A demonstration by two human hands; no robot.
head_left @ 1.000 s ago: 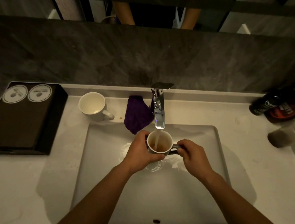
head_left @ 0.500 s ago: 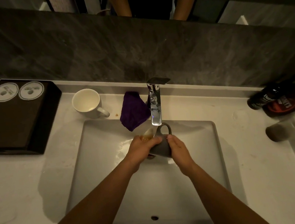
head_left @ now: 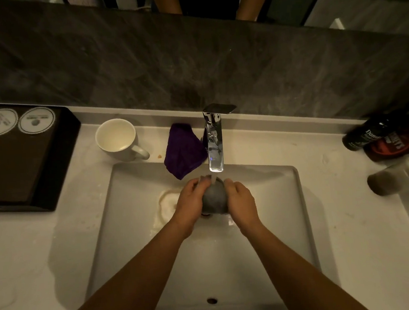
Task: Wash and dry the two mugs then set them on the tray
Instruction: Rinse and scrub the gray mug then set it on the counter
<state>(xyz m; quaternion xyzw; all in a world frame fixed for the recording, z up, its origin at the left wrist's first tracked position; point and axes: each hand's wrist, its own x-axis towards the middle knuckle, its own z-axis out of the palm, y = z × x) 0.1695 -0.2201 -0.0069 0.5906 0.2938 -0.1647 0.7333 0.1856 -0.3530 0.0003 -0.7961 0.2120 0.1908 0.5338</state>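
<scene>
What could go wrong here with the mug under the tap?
The dark grey ceramic mug, gripped between the left hand and right hand under the running chrome tap, may slip and chip on the white sink basin. The purple cloth drooping over the basin edge near the water may get soaked before drying.

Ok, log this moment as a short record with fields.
hands: left hand and right hand both grip the grey mug
grey mug: tipped under the running tap, over the sink
white mug: upright on the counter, left of the purple cloth
tray: black, far left, no mug on it
</scene>
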